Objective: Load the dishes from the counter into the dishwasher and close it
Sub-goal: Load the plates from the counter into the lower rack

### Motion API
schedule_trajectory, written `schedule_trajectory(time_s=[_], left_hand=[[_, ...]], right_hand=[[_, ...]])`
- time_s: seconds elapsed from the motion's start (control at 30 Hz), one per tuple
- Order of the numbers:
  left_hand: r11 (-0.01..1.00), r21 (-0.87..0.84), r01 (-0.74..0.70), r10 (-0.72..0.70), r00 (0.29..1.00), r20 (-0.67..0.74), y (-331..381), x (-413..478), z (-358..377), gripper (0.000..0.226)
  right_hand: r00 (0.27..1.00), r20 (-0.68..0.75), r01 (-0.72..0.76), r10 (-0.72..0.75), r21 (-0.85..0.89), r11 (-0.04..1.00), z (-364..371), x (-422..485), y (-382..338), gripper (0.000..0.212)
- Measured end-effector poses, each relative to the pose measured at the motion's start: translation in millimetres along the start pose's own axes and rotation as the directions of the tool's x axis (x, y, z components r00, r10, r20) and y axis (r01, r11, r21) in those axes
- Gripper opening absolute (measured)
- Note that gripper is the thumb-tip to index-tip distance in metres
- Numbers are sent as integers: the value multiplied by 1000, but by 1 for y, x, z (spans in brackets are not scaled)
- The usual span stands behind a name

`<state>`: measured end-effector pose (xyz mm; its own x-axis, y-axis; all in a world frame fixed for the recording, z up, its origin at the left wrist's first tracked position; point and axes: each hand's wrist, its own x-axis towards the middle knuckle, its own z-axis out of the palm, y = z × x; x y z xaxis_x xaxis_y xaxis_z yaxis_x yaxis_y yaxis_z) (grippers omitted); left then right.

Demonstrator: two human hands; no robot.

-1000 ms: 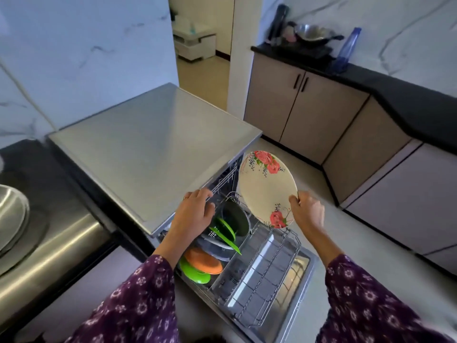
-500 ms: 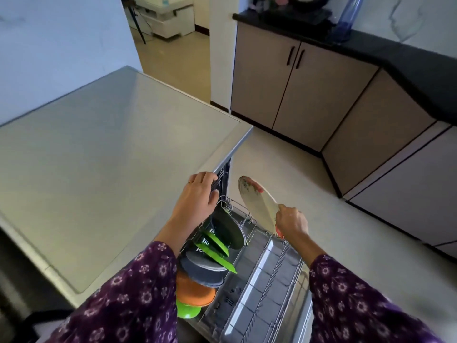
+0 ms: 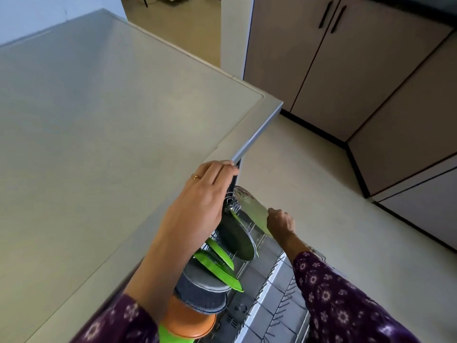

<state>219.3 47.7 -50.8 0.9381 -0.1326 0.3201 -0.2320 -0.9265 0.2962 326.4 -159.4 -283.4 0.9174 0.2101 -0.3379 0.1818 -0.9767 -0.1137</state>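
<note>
Bracing at left: left hand (image 3: 202, 201) curls its fingers over the counter (image 3: 99, 144) front edge. Centre: green plates (image 3: 217, 268) stand in the dishwasher rack (image 3: 269, 288). Right: right hand (image 3: 280, 222) pinches the floral plate (image 3: 249, 209), tilted over the rack's far end. Step: slotting it. Next probably needs lowering between free tines.

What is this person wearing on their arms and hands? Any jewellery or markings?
Both arms are in sleeves of dark purple cloth printed with small pale flowers. The left hand wears a thin gold-coloured ring on one finger. No ring or watch shows on the right hand.
</note>
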Motion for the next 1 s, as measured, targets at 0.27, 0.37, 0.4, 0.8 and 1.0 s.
schedule_trajectory(time_s=[0.27,0.37,0.4,0.8,1.0], left_hand=[[1000,-12,-14,14,999,31,-1,1,0,45],[999,-50,-2,4,999,46,-1,1,-3,44],[998,-61,9,-6,999,51,-1,1,-3,44],[998,-42,39,-38,998,40,-1,-2,1,50],[999,-41,29,-28,999,28,-1,-3,0,47]], right_hand=[[1000,27,10,-12,58,998,36,31,-9,27],[999,48,13,-16,71,997,47,36,-10,25],[998,58,13,-17,72,997,51,38,-9,24],[990,86,-121,114,77,990,68,54,-3,24],[975,138,-190,175,107,976,74,47,16,25]])
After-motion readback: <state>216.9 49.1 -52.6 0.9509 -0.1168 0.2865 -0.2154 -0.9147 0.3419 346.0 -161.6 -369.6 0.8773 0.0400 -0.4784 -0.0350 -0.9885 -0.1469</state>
